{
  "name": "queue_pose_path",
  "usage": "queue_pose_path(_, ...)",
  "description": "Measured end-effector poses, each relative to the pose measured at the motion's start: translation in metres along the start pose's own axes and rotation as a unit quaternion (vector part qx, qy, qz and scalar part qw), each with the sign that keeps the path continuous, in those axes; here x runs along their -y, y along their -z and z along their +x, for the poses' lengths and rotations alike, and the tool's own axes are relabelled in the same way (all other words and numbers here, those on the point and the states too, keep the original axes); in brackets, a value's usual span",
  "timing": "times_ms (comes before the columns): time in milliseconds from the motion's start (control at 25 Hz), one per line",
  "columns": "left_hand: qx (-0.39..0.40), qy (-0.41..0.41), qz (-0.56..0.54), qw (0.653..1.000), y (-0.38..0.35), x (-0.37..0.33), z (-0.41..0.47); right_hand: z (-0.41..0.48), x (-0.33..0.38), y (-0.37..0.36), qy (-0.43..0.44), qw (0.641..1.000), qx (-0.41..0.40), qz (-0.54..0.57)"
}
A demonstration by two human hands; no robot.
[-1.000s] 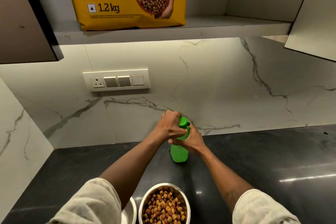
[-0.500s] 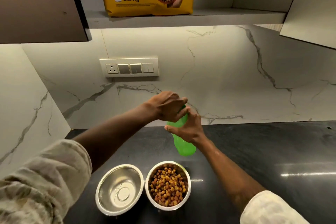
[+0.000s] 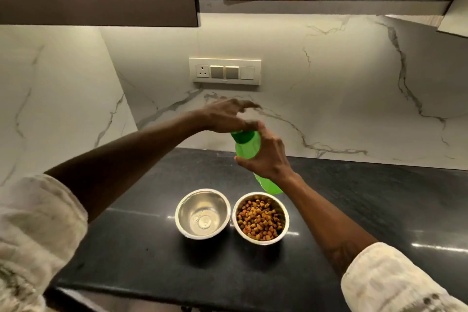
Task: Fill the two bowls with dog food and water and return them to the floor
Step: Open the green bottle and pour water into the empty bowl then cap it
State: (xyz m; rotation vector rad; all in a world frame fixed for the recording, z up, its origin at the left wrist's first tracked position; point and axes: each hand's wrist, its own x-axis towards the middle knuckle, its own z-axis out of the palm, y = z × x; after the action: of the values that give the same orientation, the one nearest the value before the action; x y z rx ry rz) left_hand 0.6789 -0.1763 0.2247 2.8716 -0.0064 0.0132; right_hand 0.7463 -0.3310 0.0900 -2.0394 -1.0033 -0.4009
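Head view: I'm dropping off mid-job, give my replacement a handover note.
Right hand grips the green bottle by its upper body, tilted; the cap looks on.
Left hand is at the cap, fingers spread and blurred, holding nothing visible.
On the black counter, side by side: the kibble bowl, already full, and the empty bowl.
Done: food. Left: uncap, pour water into the empty bowl, set both bowls on the floor.
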Motion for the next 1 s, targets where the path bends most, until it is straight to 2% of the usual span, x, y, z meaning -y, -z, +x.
queue_pose_path(80,-0.013,-0.081,-0.015,0.997,-0.002,0.015,-0.025,-0.002,0.011,-0.009,-0.010,1.000,0.012,0.000)
queue_pose_path(120,-0.017,-0.068,-0.022,0.997,-0.006,0.022,-0.034,-0.004,0.016,-0.014,-0.008,1.000,0.023,-0.004)
queue_pose_path(160,-0.023,-0.017,-0.040,0.999,-0.011,0.027,-0.041,-0.005,0.019,-0.019,0.002,0.999,0.035,-0.008)
queue_pose_path(240,-0.041,0.137,-0.109,0.984,-0.020,0.033,-0.050,-0.009,0.027,-0.028,0.035,0.997,0.059,-0.019)
queue_pose_path(320,-0.041,0.233,-0.084,0.968,-0.027,0.033,-0.065,-0.012,0.033,-0.037,0.049,0.995,0.079,-0.028)
queue_pose_path(360,-0.049,0.227,-0.051,0.971,-0.032,0.036,-0.071,-0.013,0.036,-0.039,0.049,0.994,0.088,-0.031)
queue_pose_path(440,-0.082,0.107,-0.023,0.991,-0.043,0.049,-0.078,-0.016,0.041,-0.046,0.057,0.993,0.103,-0.031)
queue_pose_path(520,-0.048,-0.026,-0.048,0.997,-0.048,0.058,-0.089,-0.019,0.043,-0.051,0.063,0.990,0.120,-0.027)
queue_pose_path(560,-0.035,-0.054,-0.045,0.997,-0.050,0.064,-0.091,-0.020,0.043,-0.054,0.066,0.989,0.130,-0.032)
queue_pose_path(600,-0.031,-0.050,-0.052,0.997,-0.053,0.067,-0.092,-0.023,0.043,-0.057,0.067,0.987,0.143,-0.041)
queue_pose_path(680,-0.028,0.061,-0.136,0.988,-0.056,0.072,-0.091,-0.026,0.043,-0.060,0.077,0.983,0.157,-0.055)
queue_pose_path(760,-0.032,0.221,-0.228,0.948,-0.061,0.079,-0.086,-0.027,0.046,-0.062,0.089,0.981,0.159,-0.064)
queue_pose_path(840,-0.027,0.312,-0.264,0.912,-0.062,0.087,-0.086,-0.026,0.050,-0.065,0.095,0.980,0.160,-0.068)
queue_pose_path(920,-0.036,0.294,-0.242,0.924,-0.065,0.095,-0.087,-0.026,0.052,-0.067,0.097,0.978,0.170,-0.076)
queue_pose_path(1000,-0.061,0.183,-0.210,0.958,-0.067,0.098,-0.092,-0.026,0.050,-0.067,0.097,0.977,0.177,-0.076)
